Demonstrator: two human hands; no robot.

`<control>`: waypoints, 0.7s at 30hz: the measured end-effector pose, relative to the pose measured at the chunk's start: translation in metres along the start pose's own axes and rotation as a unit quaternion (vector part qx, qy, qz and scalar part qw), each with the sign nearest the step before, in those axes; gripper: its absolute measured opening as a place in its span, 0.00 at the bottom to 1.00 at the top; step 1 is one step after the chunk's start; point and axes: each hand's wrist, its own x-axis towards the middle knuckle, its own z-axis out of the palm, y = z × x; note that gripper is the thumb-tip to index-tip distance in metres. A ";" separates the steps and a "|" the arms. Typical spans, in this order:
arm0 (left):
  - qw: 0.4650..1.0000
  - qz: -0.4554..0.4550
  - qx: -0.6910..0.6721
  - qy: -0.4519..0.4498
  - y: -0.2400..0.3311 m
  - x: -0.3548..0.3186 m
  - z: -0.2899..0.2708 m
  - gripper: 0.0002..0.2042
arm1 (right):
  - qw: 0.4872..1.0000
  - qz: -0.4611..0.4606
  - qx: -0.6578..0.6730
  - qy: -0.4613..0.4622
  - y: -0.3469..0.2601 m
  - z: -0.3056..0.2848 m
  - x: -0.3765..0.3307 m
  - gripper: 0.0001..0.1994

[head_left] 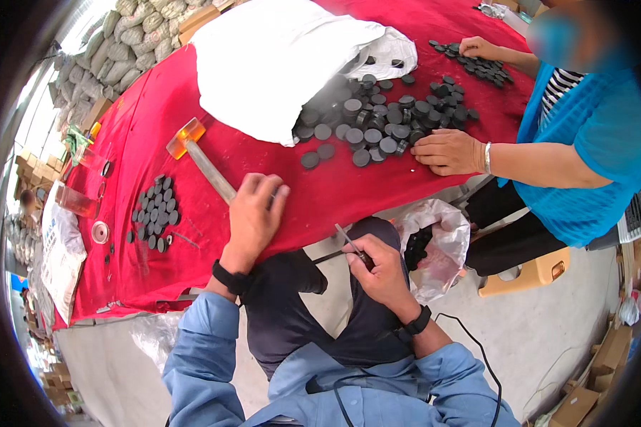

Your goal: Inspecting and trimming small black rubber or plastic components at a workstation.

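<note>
My left hand (256, 217) rests over the red-covered table, fingers bent, beside the wooden handle end of a mallet (211, 169) with an orange head. A dark bit shows between its thumb and fingers; what it is stays mostly hidden. Above my lap, my right hand (382, 270) is closed around a small narrow-bladed hand tool (343, 233), its thin metal tip pointing up and left. To the left lies a group of loose black discs (155, 212). A larger heap of black discs (388, 128) spreads before the mouth of a white sack (263, 64).
At right sits a co-worker in blue (584, 156), one hand by the heap and the other at a smaller disc pile (481, 67). A plastic bag with black pieces (441, 238) stands near my right knee. A tape roll (100, 232) and a clear cup (77, 200) lie far left.
</note>
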 end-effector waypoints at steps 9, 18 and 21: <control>0.985 -0.029 0.157 -0.071 -0.015 -0.030 -0.013 0.08 | 1.000 0.000 -0.004 -0.012 -0.005 0.005 -0.001 0.06; 0.621 -0.425 -0.651 -0.095 0.071 -0.069 -0.024 0.13 | 0.987 0.103 0.125 -0.019 -0.026 0.002 -0.010 0.12; 0.595 -0.483 -0.638 -0.076 0.094 -0.093 -0.016 0.13 | 0.985 0.101 0.119 -0.069 -0.047 0.009 -0.016 0.18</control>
